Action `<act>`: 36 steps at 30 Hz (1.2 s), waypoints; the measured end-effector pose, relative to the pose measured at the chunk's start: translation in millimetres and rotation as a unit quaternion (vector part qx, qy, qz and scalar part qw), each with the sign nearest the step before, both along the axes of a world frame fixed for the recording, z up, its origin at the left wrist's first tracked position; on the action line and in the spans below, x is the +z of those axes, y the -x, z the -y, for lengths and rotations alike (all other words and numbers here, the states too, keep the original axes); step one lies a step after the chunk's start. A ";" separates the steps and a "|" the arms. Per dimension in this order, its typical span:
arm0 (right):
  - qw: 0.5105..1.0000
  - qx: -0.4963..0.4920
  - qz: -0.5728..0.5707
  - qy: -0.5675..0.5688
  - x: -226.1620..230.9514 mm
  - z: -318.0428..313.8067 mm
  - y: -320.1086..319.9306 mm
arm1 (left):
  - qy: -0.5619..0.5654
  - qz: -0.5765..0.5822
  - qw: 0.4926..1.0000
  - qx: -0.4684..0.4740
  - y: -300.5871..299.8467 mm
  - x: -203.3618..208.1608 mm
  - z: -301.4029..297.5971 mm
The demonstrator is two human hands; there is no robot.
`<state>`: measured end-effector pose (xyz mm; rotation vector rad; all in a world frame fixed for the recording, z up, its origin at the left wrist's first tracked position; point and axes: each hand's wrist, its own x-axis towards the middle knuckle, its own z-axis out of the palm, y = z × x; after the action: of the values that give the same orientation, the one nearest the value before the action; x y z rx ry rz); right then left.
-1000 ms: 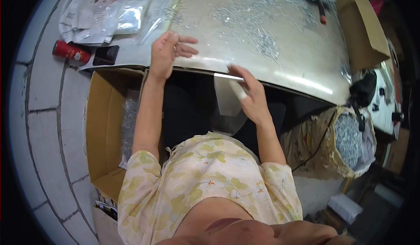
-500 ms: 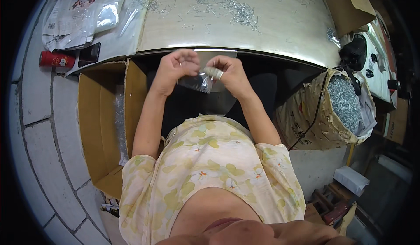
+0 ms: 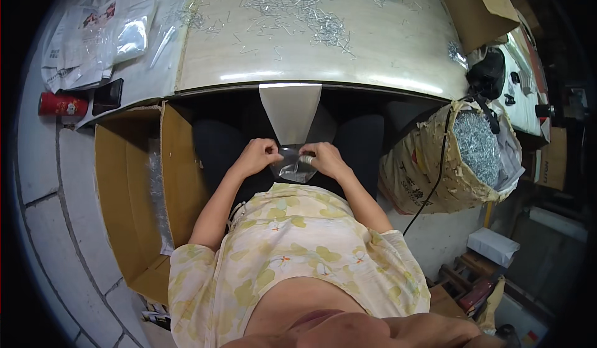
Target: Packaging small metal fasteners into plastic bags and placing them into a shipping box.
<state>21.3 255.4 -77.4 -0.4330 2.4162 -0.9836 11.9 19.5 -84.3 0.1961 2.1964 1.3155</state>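
Note:
Both hands are over my lap, under the lower end of a pale sloping chute (image 3: 289,110) that hangs from the table's front edge. My left hand (image 3: 255,157) pinches the left side of a clear plastic bag (image 3: 293,172) between thumb and fingers. On the other side of the bag's mouth, my right hand (image 3: 326,159) grips the edge; a white wrap circles one of its fingers. The mouth sits right at the chute's end. Shiny spots show in the bag, but what they are I cannot tell. Small metal nails (image 3: 326,27) lie scattered on the table (image 3: 236,65).
An open cardboard box (image 3: 115,186) stands at my left. To the right leans a torn sack (image 3: 413,158) full of metal nails. Left on the table are a red can (image 3: 62,105), a dark phone (image 3: 108,96) and plastic bags (image 3: 133,34). A cardboard box (image 3: 482,9) sits far right.
Both hands have come down and nearer to my body with the plastic bag, from the table edge to the chute's lower end. The chute now shows almost whole.

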 end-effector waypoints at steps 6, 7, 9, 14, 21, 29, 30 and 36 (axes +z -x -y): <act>0.973 -0.116 -0.137 0.143 102.3 -29.6 65.1 | -0.019 -0.058 0.991 0.122 10.8 7.2 -13.6; 0.965 -0.128 -0.183 0.141 119.2 -32.5 85.0 | -0.111 -0.015 0.979 0.172 10.8 9.7 -13.0; 0.938 -0.223 -0.256 0.068 138.7 -29.3 135.0 | -0.203 0.028 0.954 0.217 16.8 17.6 -11.6; 0.933 -0.072 -0.348 -0.055 128.0 -13.9 236.3 | -0.277 0.026 0.933 0.226 34.2 19.7 -7.7; 0.925 -0.195 -0.274 0.179 156.0 -26.7 249.1 | -0.364 0.084 0.902 0.218 25.3 -5.8 -19.6; 0.918 -0.253 -0.289 0.097 94.8 -39.6 223.6 | -0.507 0.163 0.813 0.236 12.7 -22.7 -34.5; 0.900 -0.273 -0.337 0.039 96.1 -32.3 222.7 | -0.509 0.164 0.812 0.236 11.6 -21.7 -37.1; 0.891 -0.061 -0.419 -0.162 75.8 57.3 188.3 | -0.577 0.202 0.765 0.202 5.6 -13.2 -40.5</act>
<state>-167.1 198.1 -1.5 -0.6898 3.3404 -0.4379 6.4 60.0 -97.5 -0.1260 0.8249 2.5211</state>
